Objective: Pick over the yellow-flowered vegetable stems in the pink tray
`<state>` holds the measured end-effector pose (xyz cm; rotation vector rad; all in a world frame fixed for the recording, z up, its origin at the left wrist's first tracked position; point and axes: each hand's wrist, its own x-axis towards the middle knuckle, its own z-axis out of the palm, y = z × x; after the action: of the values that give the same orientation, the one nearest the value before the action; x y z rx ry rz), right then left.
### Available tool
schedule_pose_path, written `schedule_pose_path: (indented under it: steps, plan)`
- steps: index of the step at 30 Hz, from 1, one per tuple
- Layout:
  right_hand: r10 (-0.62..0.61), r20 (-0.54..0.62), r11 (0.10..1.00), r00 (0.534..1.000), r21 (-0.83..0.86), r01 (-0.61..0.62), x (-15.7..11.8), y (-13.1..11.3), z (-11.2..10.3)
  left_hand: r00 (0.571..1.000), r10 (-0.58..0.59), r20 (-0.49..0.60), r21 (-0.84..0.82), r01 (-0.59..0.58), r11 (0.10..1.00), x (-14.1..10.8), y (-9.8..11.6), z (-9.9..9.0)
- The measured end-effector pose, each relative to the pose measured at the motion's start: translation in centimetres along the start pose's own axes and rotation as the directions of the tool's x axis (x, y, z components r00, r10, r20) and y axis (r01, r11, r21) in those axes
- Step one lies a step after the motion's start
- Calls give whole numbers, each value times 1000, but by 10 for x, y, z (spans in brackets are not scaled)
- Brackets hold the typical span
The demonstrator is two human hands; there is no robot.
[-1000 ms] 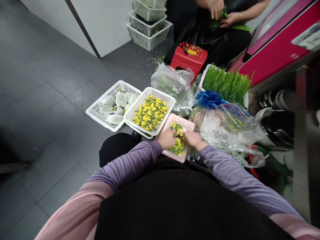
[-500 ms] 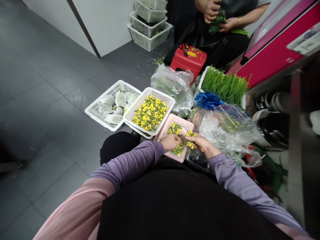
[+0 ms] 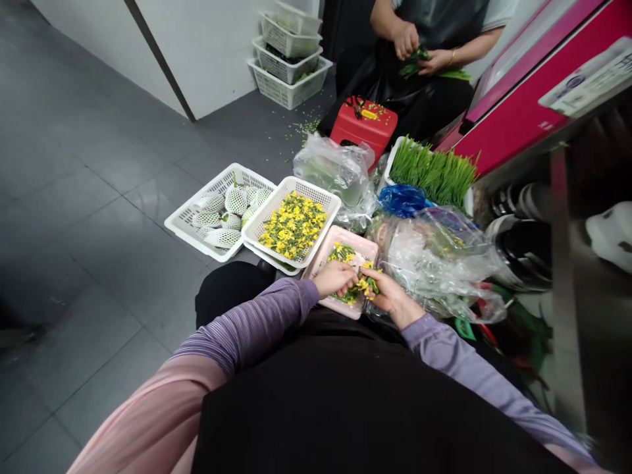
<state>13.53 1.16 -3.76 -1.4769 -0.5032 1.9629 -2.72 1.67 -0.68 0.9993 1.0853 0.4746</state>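
Observation:
Over the shallow pink tray (image 3: 320, 252), my right hand (image 3: 390, 294) is closed around a small bunch of yellow flowers (image 3: 367, 282) with green stems. My left hand (image 3: 336, 279) meets the bunch from the left, its fingers pinched together; whatever lies between them is too small to make out. More yellow flowers with green bits (image 3: 342, 252) lie in the pink tray under both hands. Just beyond it, a white perforated basket (image 3: 332, 212) holds a heap of yellow flowers (image 3: 295, 225).
Left is a white basket (image 3: 178, 224) of produce in foam nets. Clear plastic bags (image 3: 419, 253), a blue bag (image 3: 403, 200) and green stalks (image 3: 429, 172) lie to the right. Behind stand a red box (image 3: 363, 128) and stacked baskets (image 3: 291, 92). A co-worker's hands (image 3: 419, 52) hold greens.
My right hand has brought the flower bunch left, up against my left hand. The whole view has shifted slightly. The co-worker's hands still hold greens.

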Motion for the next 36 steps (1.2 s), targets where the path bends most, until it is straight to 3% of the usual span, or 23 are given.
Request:
schedule_pose_path:
  steps: [3, 6, 9, 12, 13, 15, 19, 22, 25, 27, 30, 34, 36]
  plan:
    - [-86, -123, 993, 989, -91, 75, 14, -2, -6, 966, 23, -256, -132, -59, 990, 1, 6, -14]
    - [-216, -189, 896, 958, -429, 118, 34, -3, -10, 917, 13, -399, -258, -126, 958, 1, 10, -23]
    - [-348, -158, 564, 924, -823, 72, 57, 4, -8, 917, -14, -399, -308, -120, 944, 0, 10, -23]
    - [-355, -120, 194, 927, -980, -53, 78, 16, 0, 922, -39, -386, -316, -92, 944, 0, 9, -22]
    - [-342, -125, 118, 931, -989, -89, 84, 19, 2, 923, -48, -382, -315, -82, 945, 1, 9, -22]
    - [-324, -131, 48, 937, -991, -123, 90, 22, 4, 927, -62, -369, -319, -63, 946, 2, 8, -22]
    - [-278, -131, 164, 952, -983, -88, 85, 11, -5, 938, -92, -334, -358, -36, 933, 5, 9, -21]
    - [-179, -10, 417, 984, -906, 66, 65, -2, -18, 939, -102, -329, -358, -24, 934, 6, 10, -19]
    - [-118, 116, 649, 986, -743, 165, 38, -13, -29, 944, -103, -313, -277, 13, 961, 9, 5, -13]
    - [-91, 152, 683, 984, -710, 173, 20, -17, -32, 957, -89, -276, -192, 36, 981, 11, 0, -8]
    - [-64, 218, 659, 974, -724, 205, 2, -23, -32, 985, -39, -166, -110, 21, 994, 13, -7, 0]
    - [-60, 297, 607, 953, -747, 271, -9, -30, -28, 997, 38, -60, -118, -44, 992, 13, -5, 5]
    - [-69, 319, 624, 945, -726, 290, -12, -33, -27, 997, 63, -43, -166, -69, 984, 13, -2, 4]
